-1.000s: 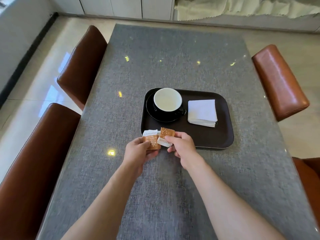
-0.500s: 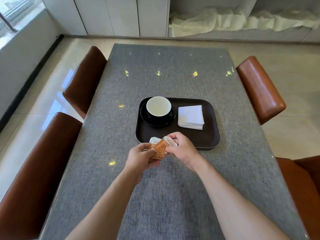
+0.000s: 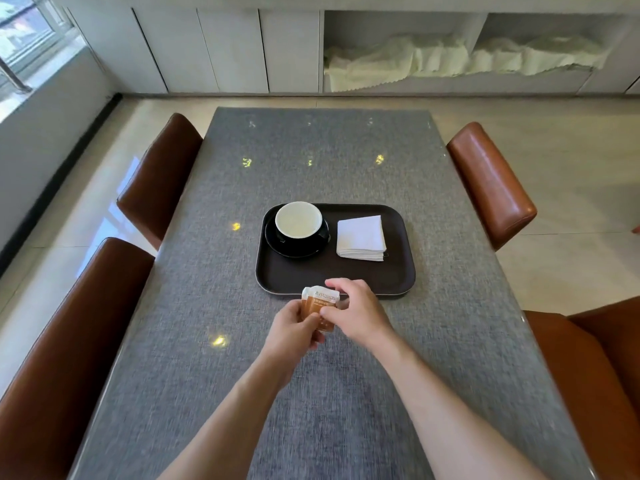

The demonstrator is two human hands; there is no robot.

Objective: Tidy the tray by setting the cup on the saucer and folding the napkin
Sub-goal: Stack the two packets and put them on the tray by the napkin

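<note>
Both hands meet just below the tray's near edge. Left hand (image 3: 294,327) and right hand (image 3: 356,311) each pinch small glossy packets (image 3: 320,303), orange with white tops; print blurred, count unclear. Woven grey worktop (image 3: 207,271). Dark rounded tray (image 3: 332,275): white-lined cup (image 3: 298,220) on black saucer (image 3: 277,242); folded white napkin (image 3: 361,238) alongside.

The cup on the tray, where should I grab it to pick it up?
Probably by its sides, coming from above. The cup stands upright on the saucer with its wide round mouth facing up and nothing close around it. A small handle seems to stick out low on its right, toward the napkin, but it is mostly hidden, so the body is the safer grip.
</note>
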